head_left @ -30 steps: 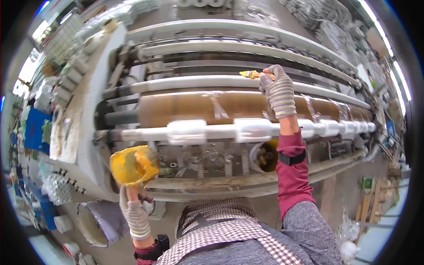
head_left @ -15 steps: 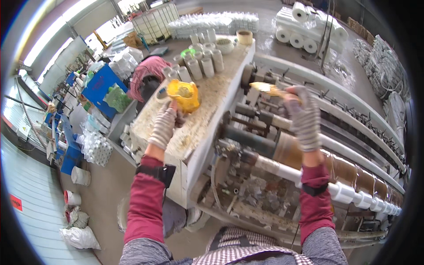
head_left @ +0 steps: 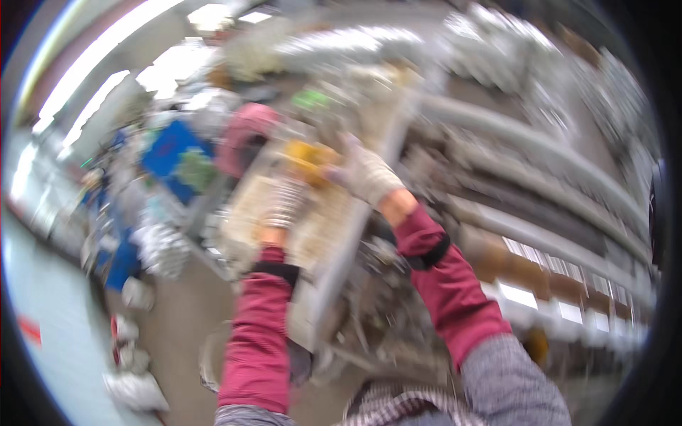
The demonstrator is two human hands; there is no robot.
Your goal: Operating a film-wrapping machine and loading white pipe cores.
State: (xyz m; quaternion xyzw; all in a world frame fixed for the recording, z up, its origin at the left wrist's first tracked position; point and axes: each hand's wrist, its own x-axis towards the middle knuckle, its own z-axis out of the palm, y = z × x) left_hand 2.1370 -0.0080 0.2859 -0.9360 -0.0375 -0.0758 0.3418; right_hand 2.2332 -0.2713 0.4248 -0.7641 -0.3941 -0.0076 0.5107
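Observation:
The whole view is smeared by motion. A yellow pot (head_left: 304, 157) stands on the long pale worktop (head_left: 266, 206), its rim and contents unclear. My left hand (head_left: 288, 197), in a pale striped knit glove, is closed at the pot's near side. Close by on the right is my right hand (head_left: 369, 176), gloved the same way, its fingers pointing toward the pot. It appears closed round the brush seen in it earlier; blur and the glove hide the brush now.
Right of the worktop runs a machine with long rollers (head_left: 540, 213). Blurred pale tubes and a green ring (head_left: 312, 98) stand at the worktop's far end. Beyond its left side is a person in a pink top (head_left: 249, 135), near a blue box (head_left: 174, 160).
My right hand has swung left from above the rollers to beside the yellow pot. My left hand stays at the pot. The view has shifted slightly and blurred.

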